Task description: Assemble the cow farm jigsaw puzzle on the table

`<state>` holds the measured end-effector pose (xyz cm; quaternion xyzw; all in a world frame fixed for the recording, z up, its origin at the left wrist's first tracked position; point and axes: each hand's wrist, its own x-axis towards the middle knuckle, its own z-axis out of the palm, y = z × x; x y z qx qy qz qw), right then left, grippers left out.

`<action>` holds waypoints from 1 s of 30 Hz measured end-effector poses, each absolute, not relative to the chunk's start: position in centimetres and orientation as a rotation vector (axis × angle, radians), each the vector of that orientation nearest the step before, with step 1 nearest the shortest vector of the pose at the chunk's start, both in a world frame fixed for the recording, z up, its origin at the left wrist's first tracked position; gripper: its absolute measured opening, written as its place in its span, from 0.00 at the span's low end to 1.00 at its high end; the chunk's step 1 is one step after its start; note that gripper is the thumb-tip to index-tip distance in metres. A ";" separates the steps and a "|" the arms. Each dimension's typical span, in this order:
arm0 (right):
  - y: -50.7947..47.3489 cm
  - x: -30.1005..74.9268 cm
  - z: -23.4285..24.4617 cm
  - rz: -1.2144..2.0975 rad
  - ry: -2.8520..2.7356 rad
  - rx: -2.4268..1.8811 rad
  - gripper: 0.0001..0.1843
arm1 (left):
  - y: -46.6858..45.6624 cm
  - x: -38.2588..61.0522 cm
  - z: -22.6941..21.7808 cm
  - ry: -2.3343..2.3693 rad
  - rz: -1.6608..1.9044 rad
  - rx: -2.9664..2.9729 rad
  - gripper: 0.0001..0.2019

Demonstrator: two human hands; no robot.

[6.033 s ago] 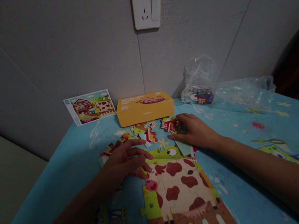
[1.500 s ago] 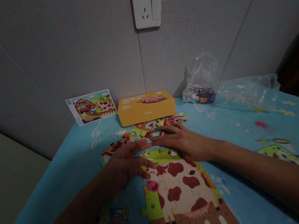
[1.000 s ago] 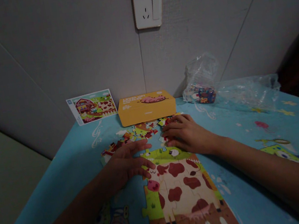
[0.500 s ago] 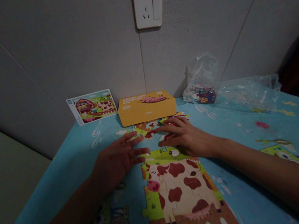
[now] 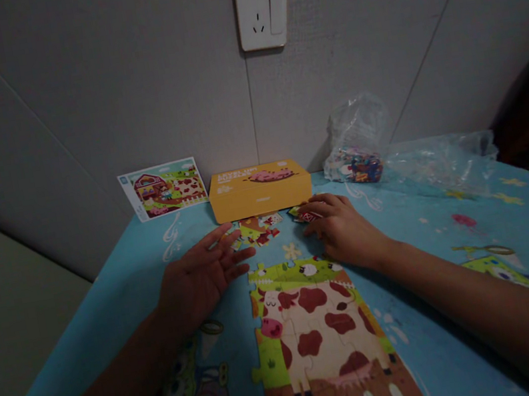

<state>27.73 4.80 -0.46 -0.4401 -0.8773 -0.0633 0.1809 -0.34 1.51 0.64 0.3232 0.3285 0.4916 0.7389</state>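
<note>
A partly joined jigsaw puzzle [image 5: 313, 338] with a spotted cow on it lies flat on the cloth in front of me. My left hand [image 5: 202, 279] is open, palm turned inward and fingers apart, beside the puzzle's far left corner. Loose puzzle pieces [image 5: 255, 232] lie in a small pile just beyond its fingertips. My right hand [image 5: 343, 229] curls its fingers over a few more puzzle pieces [image 5: 307, 216], one showing a red barn. Its palm side and the pieces beneath it are hidden.
A yellow puzzle box [image 5: 260, 190] stands against the wall behind the pieces. Left of it leans a picture card [image 5: 169, 188]. To the right are a clear bag of colourful pieces [image 5: 356, 155] and a crumpled clear bag [image 5: 441, 161]. A blue patterned cloth [image 5: 439, 270] covers the table.
My right hand has moved right, its fingers now bent, and the barn pieces are parted from the other loose ones. My left hand has drawn back slightly to the left.
</note>
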 end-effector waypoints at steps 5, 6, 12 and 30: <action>4.6 27.4 -0.6 -0.155 -2.535 -1.146 0.27 | 1.8 -0.5 0.2 0.645 0.990 0.740 0.29; 4.6 27.3 -0.6 -0.143 -2.545 -1.130 0.30 | 1.9 -0.5 0.1 0.631 0.961 0.751 0.30; 4.2 26.6 -1.1 -0.079 -2.641 -1.046 0.38 | 1.8 -0.3 -0.2 0.572 0.874 0.758 0.29; 3.6 25.9 -0.2 0.088 -2.617 -0.955 0.16 | 2.3 -0.2 -0.4 0.565 0.906 0.712 0.32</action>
